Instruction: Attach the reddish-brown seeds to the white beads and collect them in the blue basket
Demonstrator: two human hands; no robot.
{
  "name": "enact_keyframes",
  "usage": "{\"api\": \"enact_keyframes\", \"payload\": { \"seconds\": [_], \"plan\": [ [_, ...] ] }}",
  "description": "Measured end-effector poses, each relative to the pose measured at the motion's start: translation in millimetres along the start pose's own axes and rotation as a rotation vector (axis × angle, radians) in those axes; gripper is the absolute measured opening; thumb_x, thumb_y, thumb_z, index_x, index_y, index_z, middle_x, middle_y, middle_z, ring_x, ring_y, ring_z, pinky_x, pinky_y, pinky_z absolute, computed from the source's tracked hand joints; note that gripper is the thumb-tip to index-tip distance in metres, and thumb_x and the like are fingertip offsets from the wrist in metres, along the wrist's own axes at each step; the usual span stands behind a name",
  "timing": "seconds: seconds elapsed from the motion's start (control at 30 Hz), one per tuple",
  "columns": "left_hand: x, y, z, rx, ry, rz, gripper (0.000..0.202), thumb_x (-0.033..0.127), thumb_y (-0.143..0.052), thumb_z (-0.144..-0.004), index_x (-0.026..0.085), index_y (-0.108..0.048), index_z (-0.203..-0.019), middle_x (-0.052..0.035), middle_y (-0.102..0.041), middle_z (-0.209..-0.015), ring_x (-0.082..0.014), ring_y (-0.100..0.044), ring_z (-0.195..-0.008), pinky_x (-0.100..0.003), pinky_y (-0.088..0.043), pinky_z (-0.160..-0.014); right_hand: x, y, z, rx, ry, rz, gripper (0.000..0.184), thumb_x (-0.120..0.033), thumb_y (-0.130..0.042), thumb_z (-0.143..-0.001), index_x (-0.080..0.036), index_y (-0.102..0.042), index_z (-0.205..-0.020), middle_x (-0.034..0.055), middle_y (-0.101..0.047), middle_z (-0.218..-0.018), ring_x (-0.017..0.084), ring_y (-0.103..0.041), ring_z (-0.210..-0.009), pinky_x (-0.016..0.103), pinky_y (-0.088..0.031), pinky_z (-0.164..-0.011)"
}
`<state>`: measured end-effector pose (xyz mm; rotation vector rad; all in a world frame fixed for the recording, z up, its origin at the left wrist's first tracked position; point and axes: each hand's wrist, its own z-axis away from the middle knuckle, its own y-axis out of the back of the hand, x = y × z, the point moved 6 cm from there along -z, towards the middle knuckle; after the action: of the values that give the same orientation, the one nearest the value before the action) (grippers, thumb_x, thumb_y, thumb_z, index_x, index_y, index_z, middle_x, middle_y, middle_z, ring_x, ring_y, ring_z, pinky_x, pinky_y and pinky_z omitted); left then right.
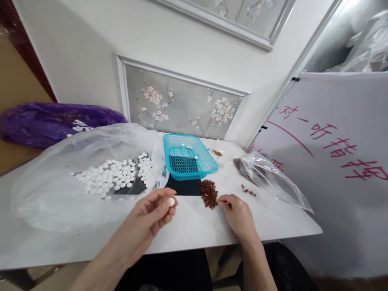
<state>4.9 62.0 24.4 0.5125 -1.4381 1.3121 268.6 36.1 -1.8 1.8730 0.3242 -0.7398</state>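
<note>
Grasps a small white ball (171, 201) between thumb and fingers of the left hand (151, 214), over the white surface (194, 230). Has thumb and fingertips of the right hand (238, 212) drawn together at the four o'clock edge of a heap of small reddish-brown pieces (208, 194); cannot tell about any piece inside that grip. Has this heap at three o'clock from the left hand. Sees a blue basket (189, 176) at eleven o'clock from the heap, with a few white balls (196, 157) inside and a black sheet (184, 188) at its near side. Has a clear bag (45, 198) at ten o'clock from the left hand, with many white balls inside, and a purple bag (39, 121) past it at eleven. Sees some loose brown pieces (252, 193) at three o'clock from the heap, near a second clear bag (281, 180).
</note>
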Motion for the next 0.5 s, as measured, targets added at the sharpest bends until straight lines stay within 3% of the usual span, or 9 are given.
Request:
{"api": "enact_keyframes", "payload": {
  "seconds": [0.1,0.2,0.37,0.5],
  "plan": [
    [-23,-13.4,-3,-0.030,0.121,0.188,0.009,0.022,-0.068,-0.078,0.021,-0.068,-0.087,0.0002,-0.064,-0.083,-0.0057,-0.058,-0.073,-0.014,-0.050,-0.071,-5,2,4,0.035,-0.013,-0.043,0.016,-0.024,-0.052,-0.079,-0.023,-0.066,-0.071,0.0041,-0.066,-0.079,0.021,-0.060,-0.070,0.032,-0.044,-0.068],
    [-33,-14.9,-8,-0.028,0.151,0.235,0.006,0.019,-0.068,-0.078,0.015,-0.070,-0.082,-0.0020,-0.064,-0.088,-0.0048,-0.058,-0.073,-0.012,-0.051,-0.073,-21,3,16,0.041,-0.017,-0.149,0.018,-0.029,-0.048,-0.085,-0.020,-0.063,-0.079,0.0039,-0.064,-0.076,0.018,-0.059,-0.068,0.030,-0.046,-0.068],
    [-38,-8.9,-13,-0.013,0.168,0.280,0.015,0.014,-0.069,-0.076,0.012,-0.071,-0.091,-0.0029,-0.063,-0.088,-0.0048,-0.059,-0.073,-0.011,-0.052,-0.073,-75,-14,39,-0.141,0.012,-0.736,0.010,-0.029,-0.054,-0.086,-0.019,-0.057,-0.085,-0.0012,-0.059,-0.066,0.013,-0.056,-0.060,0.025,-0.046,-0.061],
    [-37,-13.3,-13,-0.079,0.136,0.286,0.009,0.019,-0.066,-0.080,0.013,-0.068,-0.086,-0.0001,-0.059,-0.075,-0.0038,-0.056,-0.066,-0.011,-0.051,-0.066,-100,-32,47,-0.191,-0.019,-0.910,0.010,-0.025,-0.055,-0.086,-0.019,-0.055,-0.078,-0.0029,-0.057,-0.063,0.011,-0.054,-0.059,0.023,-0.044,-0.060]
  ]
}}
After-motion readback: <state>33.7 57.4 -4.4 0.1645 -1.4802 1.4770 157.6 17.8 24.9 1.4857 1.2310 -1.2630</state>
